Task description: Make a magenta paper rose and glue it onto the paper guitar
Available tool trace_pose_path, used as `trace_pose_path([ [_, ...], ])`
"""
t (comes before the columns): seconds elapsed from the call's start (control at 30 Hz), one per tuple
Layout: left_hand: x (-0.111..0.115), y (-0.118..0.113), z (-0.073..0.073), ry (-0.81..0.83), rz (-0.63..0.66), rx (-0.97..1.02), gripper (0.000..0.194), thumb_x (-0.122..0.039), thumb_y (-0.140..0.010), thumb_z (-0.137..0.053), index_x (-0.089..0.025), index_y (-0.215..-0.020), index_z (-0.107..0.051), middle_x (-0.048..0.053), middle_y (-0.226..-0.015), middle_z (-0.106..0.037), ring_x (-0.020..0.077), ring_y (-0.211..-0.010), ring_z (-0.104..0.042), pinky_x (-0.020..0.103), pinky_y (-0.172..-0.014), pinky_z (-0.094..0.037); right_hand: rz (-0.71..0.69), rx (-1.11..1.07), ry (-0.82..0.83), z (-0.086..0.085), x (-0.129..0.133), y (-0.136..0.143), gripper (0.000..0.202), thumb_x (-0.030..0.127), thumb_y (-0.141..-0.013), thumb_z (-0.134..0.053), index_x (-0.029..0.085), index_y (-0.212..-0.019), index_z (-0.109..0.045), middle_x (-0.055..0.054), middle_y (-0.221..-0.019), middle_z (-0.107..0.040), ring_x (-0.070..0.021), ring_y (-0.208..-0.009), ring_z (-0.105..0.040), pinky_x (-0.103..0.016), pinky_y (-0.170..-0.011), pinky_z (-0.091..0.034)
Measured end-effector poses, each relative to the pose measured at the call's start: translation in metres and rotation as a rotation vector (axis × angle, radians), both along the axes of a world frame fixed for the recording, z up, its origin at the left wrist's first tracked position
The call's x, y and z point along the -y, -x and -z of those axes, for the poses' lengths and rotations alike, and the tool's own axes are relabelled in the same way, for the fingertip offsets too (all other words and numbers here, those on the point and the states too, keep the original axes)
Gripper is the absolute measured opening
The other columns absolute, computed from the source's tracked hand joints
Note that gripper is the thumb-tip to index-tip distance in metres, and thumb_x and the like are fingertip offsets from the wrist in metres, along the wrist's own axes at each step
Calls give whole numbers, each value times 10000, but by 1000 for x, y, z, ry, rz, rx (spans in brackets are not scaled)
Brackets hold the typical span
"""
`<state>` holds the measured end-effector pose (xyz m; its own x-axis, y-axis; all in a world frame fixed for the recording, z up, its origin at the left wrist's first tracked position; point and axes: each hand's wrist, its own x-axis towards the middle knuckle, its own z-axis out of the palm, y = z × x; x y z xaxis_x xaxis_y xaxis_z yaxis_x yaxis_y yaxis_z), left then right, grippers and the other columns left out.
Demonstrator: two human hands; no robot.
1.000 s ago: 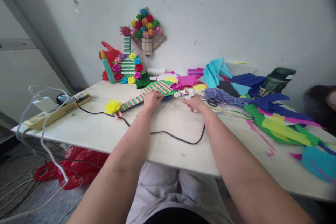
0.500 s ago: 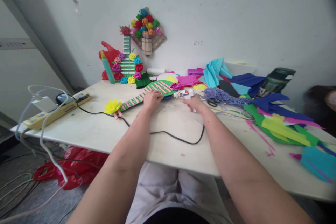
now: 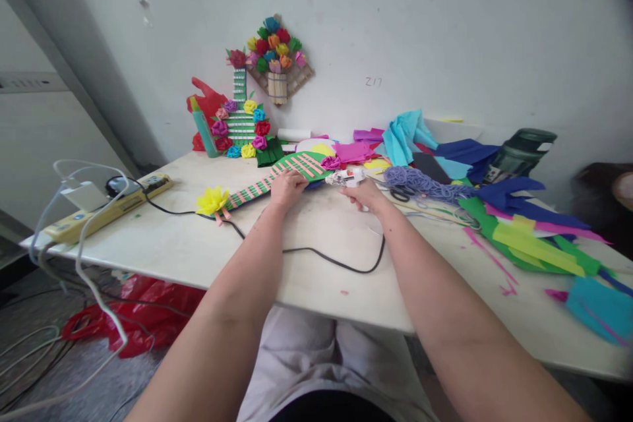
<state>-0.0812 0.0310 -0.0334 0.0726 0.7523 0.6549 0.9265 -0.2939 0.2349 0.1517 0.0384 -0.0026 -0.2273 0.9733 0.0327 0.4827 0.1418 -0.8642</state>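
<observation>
Lying under left hand [image 3: 288, 188]: green craft guitar [image 3: 302, 163]

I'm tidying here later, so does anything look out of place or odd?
The black cord trails loosely across the table beneath the left forearm and might snag. Coloured paper lies strewn at right, and a red plastic bag slumps below the table. The green craft under the left hand shows no obvious damage.

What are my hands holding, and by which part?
Your right hand holds the white glue gun by its handle; your left hand rests on the guitar-shaped craft.
</observation>
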Motion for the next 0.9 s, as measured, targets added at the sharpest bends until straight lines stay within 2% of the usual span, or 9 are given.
trace_pose_path([
  [0.17,-2,2,1,-7,25,2,173,-201,-816,-588,-208,-717,-729,48,-887,-716,202,-837,-599,315,-768,-468,21,-48,17,0,-3,-7,122,191,-761,-660,133,-706,-568,51,-421,-531,-60,-268,-385,-197,-303,-308],
  [0.4,-8,7,3,1,163,71,166,-183,-802,-572,-172,-718,-715,82,-881,-697,195,-861,-621,330,-834,-491,-43,-85,18,8,-10,-4,118,192,-726,-683,128,-790,-607,40,-473,-575,-68,-303,-420,-194,-305,-333],
  [0.63,-5,10,1,35,207,128,165,-176,-796,-562,-167,-717,-706,88,-913,-682,177,-825,-636,307,-801,-512,-48,-7,-14,2,-1,3,145,187,-716,-694,135,-668,-567,31,-519,-592,-45,-292,-400,-193,-309,-331],
  [0.9,-3,8,0,59,192,129,181,-148,-778,-567,-160,-636,-678,89,-899,-675,175,-830,-631,299,-810,-503,-29,86,-24,-2,5,15,149,203,-711,-686,133,-648,-571,16,-542,-595,-59,-281,-411,-216,-309,-365],
])
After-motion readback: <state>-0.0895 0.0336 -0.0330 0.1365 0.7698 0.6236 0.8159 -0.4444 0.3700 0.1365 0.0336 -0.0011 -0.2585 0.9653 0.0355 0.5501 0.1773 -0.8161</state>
